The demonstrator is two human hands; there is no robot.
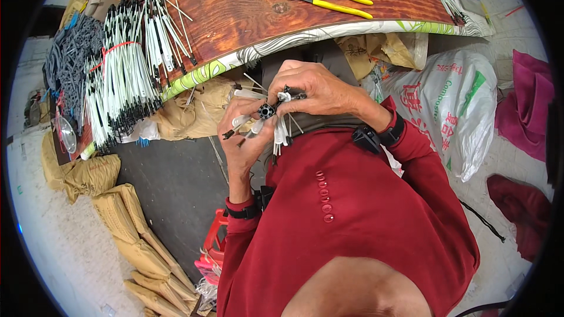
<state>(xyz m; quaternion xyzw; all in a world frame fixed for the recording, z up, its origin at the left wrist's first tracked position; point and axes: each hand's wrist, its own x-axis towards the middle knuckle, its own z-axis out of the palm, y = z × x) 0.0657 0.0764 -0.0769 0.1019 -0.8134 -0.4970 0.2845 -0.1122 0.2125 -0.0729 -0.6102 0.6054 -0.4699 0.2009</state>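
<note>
In front of my red top, my left hand [239, 135] is closed around a black round hub [267, 111] with small holes in its face. White rods with black ends stick out between its fingers, and more white strips [281, 135] hang down below the hub. Close against it, my right hand [317, 89] is bent in a pinch on a small white-and-black rod end [285, 95] at the hub's upper right. The fingertips partly cover that piece, so I cannot tell whether it sits in the hub.
On the wooden table [235, 9] lie yellow-handled pincers [335, 1]. At left are a bundle of white rods [126, 70], loose rods [158, 29] and a heap of grey parts [73, 53]. A white plastic bag [452, 105] stands at right; brown paper sacks [135, 240] lie lower left.
</note>
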